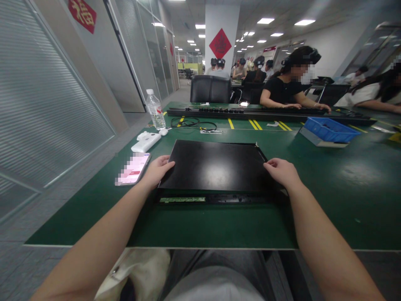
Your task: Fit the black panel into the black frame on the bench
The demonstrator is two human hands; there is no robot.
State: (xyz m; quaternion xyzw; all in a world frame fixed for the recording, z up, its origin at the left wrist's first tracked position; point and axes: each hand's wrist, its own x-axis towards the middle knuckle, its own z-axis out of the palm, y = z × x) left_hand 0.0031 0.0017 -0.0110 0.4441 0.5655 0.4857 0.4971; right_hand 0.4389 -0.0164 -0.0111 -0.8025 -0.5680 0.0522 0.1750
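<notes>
A glossy black screen panel [216, 165] lies tilted over a black frame [241, 198] on the green table. My left hand [158, 169] grips the panel's left edge, thumb on top and fingers underneath. On the opposite side, my right hand [280, 169] pinches the right edge between thumb and fingers. Along the near side of the frame a strip of green circuit board [182, 200] is uncovered. The frame also shows past the panel's far right corner. Most of the frame's inside is hidden beneath the panel.
Left of the panel lie a lit phone [133, 168], a white device [145, 142] and a water bottle [155, 110]. Black cables [194, 122] and a long black bar [225, 112] lie farther back. A blue bin [330, 129] stands right. A person [288, 83] works across the table.
</notes>
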